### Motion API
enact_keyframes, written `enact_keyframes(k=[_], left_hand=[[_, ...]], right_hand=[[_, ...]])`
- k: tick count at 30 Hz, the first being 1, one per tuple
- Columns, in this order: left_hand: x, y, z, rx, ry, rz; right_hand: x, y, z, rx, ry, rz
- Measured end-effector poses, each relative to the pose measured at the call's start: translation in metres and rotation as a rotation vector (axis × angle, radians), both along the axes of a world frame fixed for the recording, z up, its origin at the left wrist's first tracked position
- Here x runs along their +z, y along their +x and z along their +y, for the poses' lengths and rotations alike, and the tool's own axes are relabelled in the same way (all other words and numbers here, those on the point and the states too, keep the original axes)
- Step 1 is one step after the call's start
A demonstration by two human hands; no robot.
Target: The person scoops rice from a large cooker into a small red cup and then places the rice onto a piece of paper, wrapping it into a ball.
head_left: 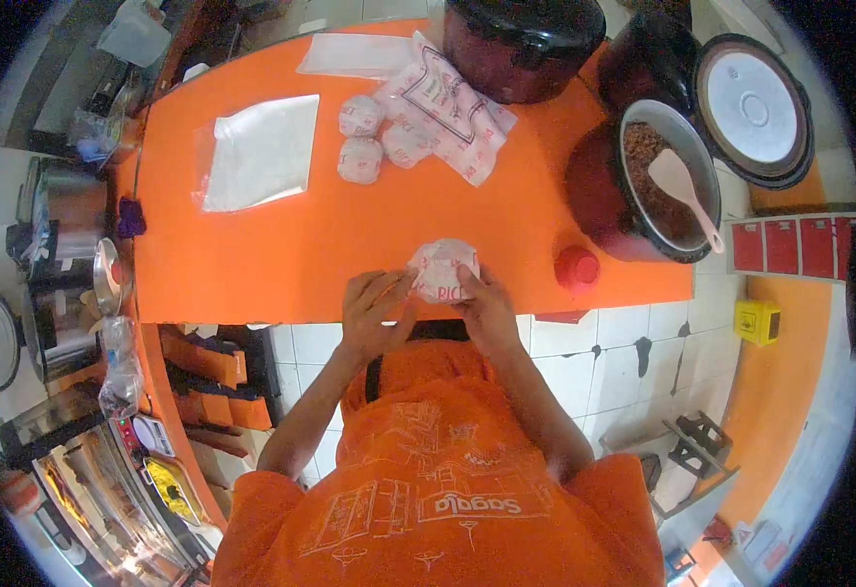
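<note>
A paper-wrapped rice ball [443,273] lies near the front edge of the orange table, between my hands. My right hand [488,302] grips its right side, with the thumb on top. My left hand [380,304] touches its left side with the fingertips. Several similar wrapped balls [360,117] sit together farther back. Beside them lie printed wrapping papers [465,125], partly under a clear plastic cover. A stack of white paper sheets [263,152] is at the back left. A red round plastic cup or mold [577,269] stands to the right of my hands.
At the right, an open dark red pot [597,191] holds brown food and a pale rice paddle [674,176]. A large closed pot [523,51] stands at the back, near a round lid [751,110]. Cookers and trays line the left side. The orange table's [252,257] front edge is close to my body.
</note>
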State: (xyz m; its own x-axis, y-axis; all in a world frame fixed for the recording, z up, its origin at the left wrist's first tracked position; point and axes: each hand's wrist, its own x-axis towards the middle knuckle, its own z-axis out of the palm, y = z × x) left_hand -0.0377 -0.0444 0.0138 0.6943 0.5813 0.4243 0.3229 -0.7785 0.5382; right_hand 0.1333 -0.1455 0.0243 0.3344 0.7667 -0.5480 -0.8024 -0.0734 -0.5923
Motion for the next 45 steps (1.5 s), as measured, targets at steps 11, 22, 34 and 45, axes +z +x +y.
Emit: enact_keyframes(k=[11, 22, 34, 45], left_hand=[[0.035, 0.037, -0.026, 0.175, -1.358, -0.39], [0.04, 0.034, -0.034, 0.261, -1.395, -0.598], [0.045, 0.023, -0.033, 0.111, -1.233, -0.607], [0.016, 0.013, -0.024, 0.339, -1.074, -0.288]], right_hand=[[0.018, -0.03, 0.004, 0.085, -0.076, -0.914], [0.024, -0.027, 0.008, 0.192, 0.047, -0.843], [0.032, -0.008, -0.003, 0.37, 0.189, -0.915], [0.02, -0.002, 0.013, 0.387, 0.059, -0.528]])
